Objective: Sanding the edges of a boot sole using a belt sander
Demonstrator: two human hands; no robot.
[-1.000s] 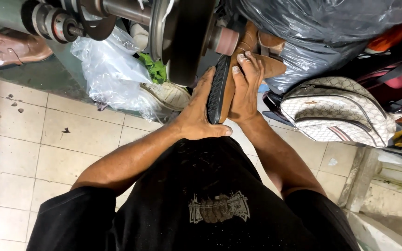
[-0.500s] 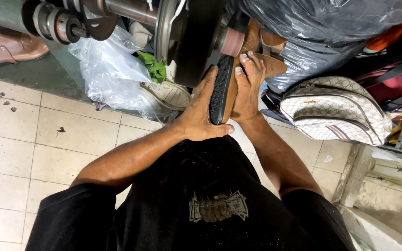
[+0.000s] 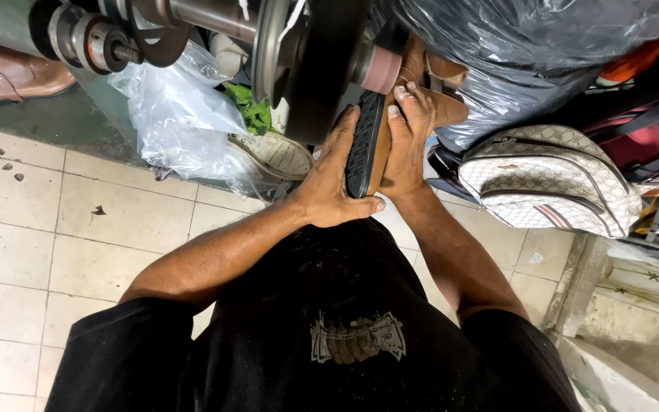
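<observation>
I hold a brown shoe with a black ribbed sole (image 3: 365, 145) on edge between both hands. My left hand (image 3: 331, 183) presses flat against the sole side, thumb under the heel end. My right hand (image 3: 408, 141) grips the brown upper side, fingertips at the top. The shoe's far end sits against the small pinkish wheel (image 3: 381, 70) of a grinding machine (image 3: 299, 53), beside its large dark wheel.
A clear plastic bag (image 3: 181, 114) and a worn white shoe (image 3: 276, 155) lie under the machine. A black plastic sack (image 3: 497, 46) and a patterned white bag (image 3: 551, 179) crowd the right. A brown shoe (image 3: 5, 72) rests at upper left. Tiled floor (image 3: 78, 229) lies below.
The shoe and both hands have shifted slightly upward toward the small wheel; the grip looks unchanged.
</observation>
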